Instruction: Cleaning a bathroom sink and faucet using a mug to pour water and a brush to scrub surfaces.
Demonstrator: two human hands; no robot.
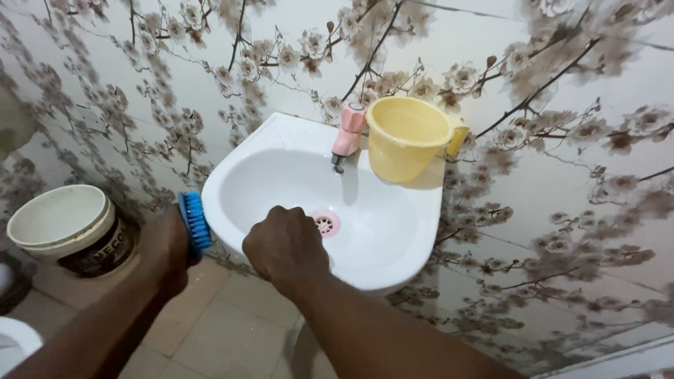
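My left hand [167, 247] is wrapped around a blue scrub brush [194, 222], fingers clenched on its back, and the bristles face the outer left edge of the white washbasin [281, 133]. The brush sits right against that rim, touching or very nearly so; I can't tell which from this angle.

My right hand [286, 247] is down in the bowl, balled into a fist near the front rim. Knuckles up, fingers curled under. Whether there's anything inside that fist I cannot tell, the back of my hand hides it. It's just beside the pink drain cover [326, 222], which peeks out to the right of my knuckles at the bottom of the bowl.

At the back of the basin stands a pink tap [347, 133], its spout pointing down into the bowl. Right next to it, on the basin's back right corner, sits a pale yellow plastic jug [405, 144] with a handle on its far side, upright and open at the top.

The basin is fixed to a wall [562, 182] covered in a pattern of brown branches and pale blossoms. Down to my left, on the tiled floor [225, 323], there's a white bucket [67, 228] with a dark band around its lower half, standing upright, well apart from the basin. A curved white edge [15, 340] shows in the bottom left corner; I can't make out what it belongs to.
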